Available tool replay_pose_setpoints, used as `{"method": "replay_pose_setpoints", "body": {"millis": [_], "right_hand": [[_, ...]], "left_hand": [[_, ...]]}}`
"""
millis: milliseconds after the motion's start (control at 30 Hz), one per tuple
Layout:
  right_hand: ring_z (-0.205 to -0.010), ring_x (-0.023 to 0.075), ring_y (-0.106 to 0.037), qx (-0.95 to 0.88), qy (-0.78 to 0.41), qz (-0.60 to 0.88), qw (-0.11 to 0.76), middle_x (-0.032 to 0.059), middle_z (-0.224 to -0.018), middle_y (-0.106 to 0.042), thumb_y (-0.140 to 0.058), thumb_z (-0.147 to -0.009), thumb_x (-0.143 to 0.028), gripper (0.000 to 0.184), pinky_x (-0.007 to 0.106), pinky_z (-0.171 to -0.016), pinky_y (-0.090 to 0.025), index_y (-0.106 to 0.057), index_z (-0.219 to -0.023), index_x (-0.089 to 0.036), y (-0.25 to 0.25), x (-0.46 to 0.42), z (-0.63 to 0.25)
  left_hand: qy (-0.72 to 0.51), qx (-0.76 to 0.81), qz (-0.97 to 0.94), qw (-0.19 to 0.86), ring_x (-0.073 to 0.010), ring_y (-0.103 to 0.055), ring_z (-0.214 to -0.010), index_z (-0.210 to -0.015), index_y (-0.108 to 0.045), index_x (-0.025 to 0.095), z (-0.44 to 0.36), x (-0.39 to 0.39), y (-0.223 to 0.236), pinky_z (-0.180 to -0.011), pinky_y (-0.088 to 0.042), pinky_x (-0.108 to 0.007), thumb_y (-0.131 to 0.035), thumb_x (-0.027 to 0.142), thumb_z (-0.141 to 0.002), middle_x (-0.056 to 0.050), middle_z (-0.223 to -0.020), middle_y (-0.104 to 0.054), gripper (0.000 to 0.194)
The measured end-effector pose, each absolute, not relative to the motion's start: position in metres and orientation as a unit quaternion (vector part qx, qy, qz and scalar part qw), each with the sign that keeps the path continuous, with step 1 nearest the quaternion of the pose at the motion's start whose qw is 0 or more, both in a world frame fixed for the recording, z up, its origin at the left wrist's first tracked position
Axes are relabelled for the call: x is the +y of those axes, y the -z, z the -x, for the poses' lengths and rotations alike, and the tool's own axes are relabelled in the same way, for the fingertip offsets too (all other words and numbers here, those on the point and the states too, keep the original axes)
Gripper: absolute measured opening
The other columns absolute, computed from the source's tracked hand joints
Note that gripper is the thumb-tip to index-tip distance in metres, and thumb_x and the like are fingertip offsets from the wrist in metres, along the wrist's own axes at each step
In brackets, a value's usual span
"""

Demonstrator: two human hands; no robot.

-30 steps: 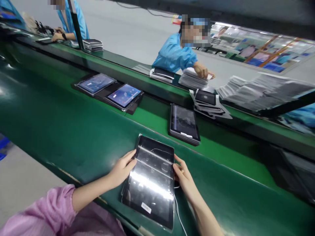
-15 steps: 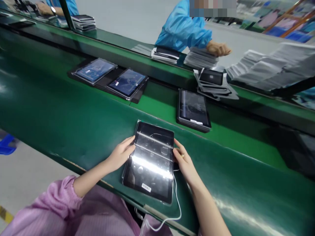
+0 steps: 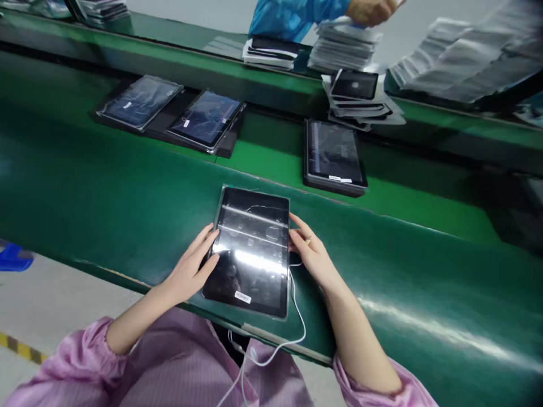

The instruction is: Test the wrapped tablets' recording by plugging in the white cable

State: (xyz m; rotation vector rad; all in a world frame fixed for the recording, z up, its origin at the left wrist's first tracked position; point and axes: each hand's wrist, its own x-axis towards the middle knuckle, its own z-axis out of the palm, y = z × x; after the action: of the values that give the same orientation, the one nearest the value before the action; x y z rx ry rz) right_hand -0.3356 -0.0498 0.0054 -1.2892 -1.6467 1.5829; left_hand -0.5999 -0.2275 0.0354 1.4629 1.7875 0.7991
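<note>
A dark tablet [image 3: 250, 251] in a clear wrapper lies flat on the green belt [image 3: 106, 209] in front of me, a white label near its lower edge. My left hand [image 3: 193, 268] grips its left edge, fingers curled onto the screen. At the right edge my right hand [image 3: 307, 254] pinches the side of the tablet. A white cable [image 3: 292, 316] runs from under that hand down toward my lap.
A further tablet [image 3: 335, 155] lies on the belt behind mine; two wrapped ones [image 3: 207, 118] sit at the far left. Stacks of packaging [image 3: 360, 99] and tablets line the far ledge, where a person in blue [image 3: 297, 11] handles a pile.
The view has tilted down, so the tablet sits higher and nearer the middle. My hands stay on its two sides. The lit tablets at the back now look dimmer.
</note>
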Motion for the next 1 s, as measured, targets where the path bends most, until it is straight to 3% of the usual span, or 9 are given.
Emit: {"method": "replay_pose_setpoints", "body": {"millis": [333,433,567,667,767,833,900,1000], "right_hand": [[-0.071,0.0184,-0.057,-0.590,-0.604,0.460,0.273,0.0001,-0.087,-0.061,-0.065,-0.091,-0.056,0.065,0.035,-0.071,-0.053,-0.051,-0.149,-0.031,-0.002,-0.050,0.338],[-0.071,0.0179,-0.058,-0.593,-0.601,0.461,0.274,0.0003,-0.088,-0.063,-0.064,-0.092,-0.056,0.066,0.035,-0.073,-0.054,-0.050,-0.151,-0.028,0.000,-0.051,0.340],[-0.073,0.0183,-0.061,-0.584,-0.603,0.462,0.285,0.0014,-0.089,-0.065,-0.069,-0.090,-0.059,0.067,0.034,-0.071,-0.056,-0.054,-0.147,-0.028,0.000,-0.053,0.344],[-0.075,0.0180,-0.065,-0.555,-0.621,0.466,0.300,0.0034,-0.100,-0.068,-0.073,-0.085,-0.065,0.069,0.033,-0.071,-0.058,-0.057,-0.142,-0.029,-0.006,-0.058,0.342],[-0.066,0.0147,-0.065,-0.540,-0.588,0.504,0.329,0.0035,-0.102,-0.068,-0.071,-0.085,-0.068,0.066,0.028,-0.060,-0.055,-0.059,-0.136,-0.028,-0.015,-0.070,0.330],[-0.052,0.0104,-0.054,-0.532,-0.555,0.536,0.349,0.0006,-0.085,-0.065,-0.071,-0.086,-0.069,0.062,0.023,-0.048,-0.045,-0.064,-0.130,-0.026,-0.020,-0.082,0.320],[-0.046,0.0085,-0.040,-0.501,-0.553,0.553,0.371,-0.0048,-0.063,-0.050,-0.075,-0.083,-0.068,0.057,0.021,-0.043,-0.034,-0.069,-0.119,-0.024,-0.023,-0.097,0.310],[-0.047,0.0082,-0.031,-0.429,-0.569,0.571,0.408,-0.0090,-0.054,-0.031,-0.086,-0.074,-0.062,0.049,0.019,-0.044,-0.032,-0.073,-0.100,-0.022,-0.024,-0.120,0.297]], "left_hand": [[-0.291,0.704,-0.590,0.268,-0.0259,-0.028,-0.156,-0.161,-0.031,0.025,0.592,-0.236,-0.031,-0.125,-0.034,-0.045,-0.034,0.045,-0.109,-0.011,-0.170,-0.027,0.055],[-0.244,0.720,-0.623,0.186,-0.0345,-0.023,-0.157,-0.159,-0.036,0.018,0.583,-0.233,-0.035,-0.124,-0.030,-0.060,-0.032,0.041,-0.110,-0.018,-0.169,-0.024,0.054],[-0.178,0.685,-0.699,0.101,-0.0492,-0.018,-0.155,-0.142,-0.058,0.016,0.550,-0.229,-0.053,-0.114,-0.022,-0.081,-0.040,0.041,-0.106,-0.023,-0.168,-0.023,0.047],[-0.171,0.525,-0.826,0.118,-0.0412,-0.032,-0.153,-0.127,-0.067,0.022,0.529,-0.230,-0.070,-0.120,-0.021,-0.074,-0.045,0.047,-0.103,-0.016,-0.162,-0.040,0.041],[-0.201,0.453,-0.863,0.102,-0.0304,-0.038,-0.151,-0.119,-0.069,0.025,0.535,-0.233,-0.076,-0.129,-0.008,-0.062,-0.039,0.045,-0.106,-0.010,-0.155,-0.052,0.039],[-0.244,0.503,-0.824,0.093,-0.0303,-0.036,-0.152,-0.120,-0.068,0.024,0.554,-0.237,-0.073,-0.128,-0.006,-0.063,-0.039,0.036,-0.107,-0.010,-0.155,-0.052,0.035],[-0.282,0.562,-0.773,0.090,-0.0304,-0.035,-0.153,-0.126,-0.065,0.022,0.577,-0.242,-0.066,-0.127,-0.011,-0.063,-0.043,0.028,-0.106,-0.011,-0.155,-0.052,0.031],[-0.302,0.622,-0.717,0.086,-0.0266,-0.037,-0.152,-0.134,-0.060,0.022,0.606,-0.249,-0.055,-0.127,-0.016,-0.059,-0.045,0.020,-0.105,-0.012,-0.154,-0.053,0.033]]}}
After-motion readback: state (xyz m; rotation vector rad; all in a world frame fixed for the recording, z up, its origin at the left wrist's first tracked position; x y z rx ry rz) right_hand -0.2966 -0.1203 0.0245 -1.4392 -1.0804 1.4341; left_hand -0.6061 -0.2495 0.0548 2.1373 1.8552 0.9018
